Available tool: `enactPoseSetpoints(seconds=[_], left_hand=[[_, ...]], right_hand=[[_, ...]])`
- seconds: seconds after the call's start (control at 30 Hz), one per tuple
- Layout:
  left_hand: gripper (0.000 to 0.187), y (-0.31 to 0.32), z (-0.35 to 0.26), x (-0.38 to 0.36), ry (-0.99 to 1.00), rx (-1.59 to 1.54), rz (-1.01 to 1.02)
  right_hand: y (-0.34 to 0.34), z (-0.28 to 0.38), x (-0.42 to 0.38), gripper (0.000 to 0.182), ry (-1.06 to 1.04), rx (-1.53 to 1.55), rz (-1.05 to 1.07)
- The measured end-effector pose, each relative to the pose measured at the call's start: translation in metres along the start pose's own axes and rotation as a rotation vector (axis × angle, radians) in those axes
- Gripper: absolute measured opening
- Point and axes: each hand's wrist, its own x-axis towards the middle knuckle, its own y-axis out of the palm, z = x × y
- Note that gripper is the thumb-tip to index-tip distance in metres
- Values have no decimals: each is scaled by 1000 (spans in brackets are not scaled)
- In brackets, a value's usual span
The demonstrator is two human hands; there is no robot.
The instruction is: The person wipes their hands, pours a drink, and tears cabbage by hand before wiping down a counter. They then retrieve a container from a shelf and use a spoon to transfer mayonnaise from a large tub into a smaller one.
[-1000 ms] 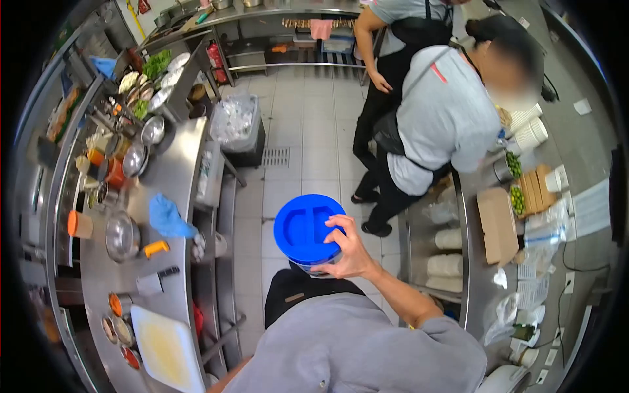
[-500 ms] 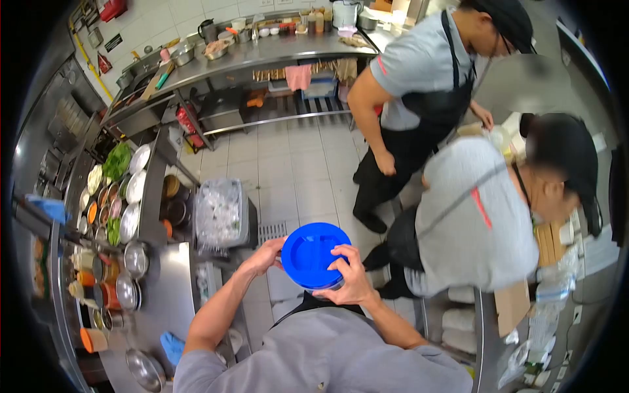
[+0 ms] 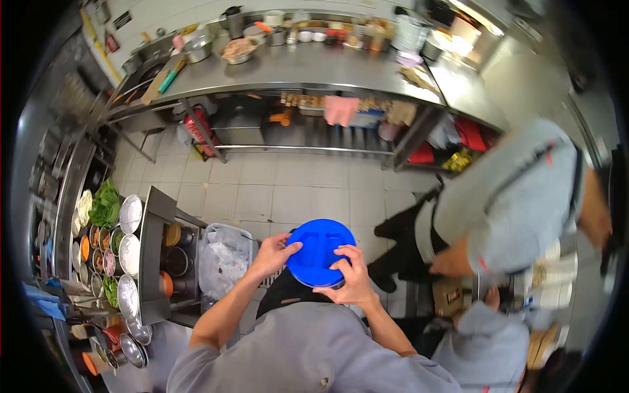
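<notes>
Close in front of my waist I hold a round container with a wide blue lid (image 3: 319,254); only a sliver of its body shows beneath the rim. My left hand (image 3: 272,254) grips its left edge, thumb on top and the other fingers partly hidden under the rim. On the opposite side my right hand (image 3: 350,278) is closed around the edge, with bent fingertips pressing on the lid's top and the thumb low at the front. The lid faces up and has moulded recesses.
A bin lined with clear plastic (image 3: 225,259) stands on the floor ahead-left. Left of it is a counter with metal bowls (image 3: 130,255) and lettuce (image 3: 105,206). A steel worktable (image 3: 314,65) spans the back. Two co-workers (image 3: 504,196) are close on my right.
My view has swung rightward and farther into the kitchen, nearer the back worktable. My left thumb has come up onto the blue lid. Both co-workers appear in different positions on the right.
</notes>
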Motion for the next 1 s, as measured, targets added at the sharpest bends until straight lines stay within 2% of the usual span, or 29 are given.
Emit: enactPoseSetpoints(seconds=[0.1, 0.23, 0.47, 0.5, 0.6, 0.67, 0.7, 0.8, 0.83, 1.0], left_hand=[[30, -40, -5, 87, 78, 34, -55], [31, -102, -57, 183, 135, 222, -147], [39, -235, -122, 298, 95, 354, -317], [42, -259, -131, 306, 80, 369, -348], [53, -331, -140, 337, -102, 125, -335], [57, -375, -126, 354, -86, -72, -430], [59, -395, -123, 363, -72, -171, -492], [55, -465, -121, 359, -60, -163, -706], [50, -487, -137, 349, -99, -206, -774], [45, -569, -147, 316, -82, -333, -1253]], right_hand=[[31, -43, 77, 61, 29, -6, 22], [64, -93, 189, 60, -48, -48, 68], [148, -147, 388, 61, -181, 10, 174], [165, -152, 416, 62, -202, 33, 209], [226, -170, 499, 63, -289, 126, 308], [273, -176, 552, 63, -357, 192, 401], [296, -183, 583, 64, -401, 233, 451], [377, -182, 666, 63, -561, 389, 581], [403, -171, 696, 57, -609, 449, 624], [547, -107, 808, 57, -953, 627, 842]])
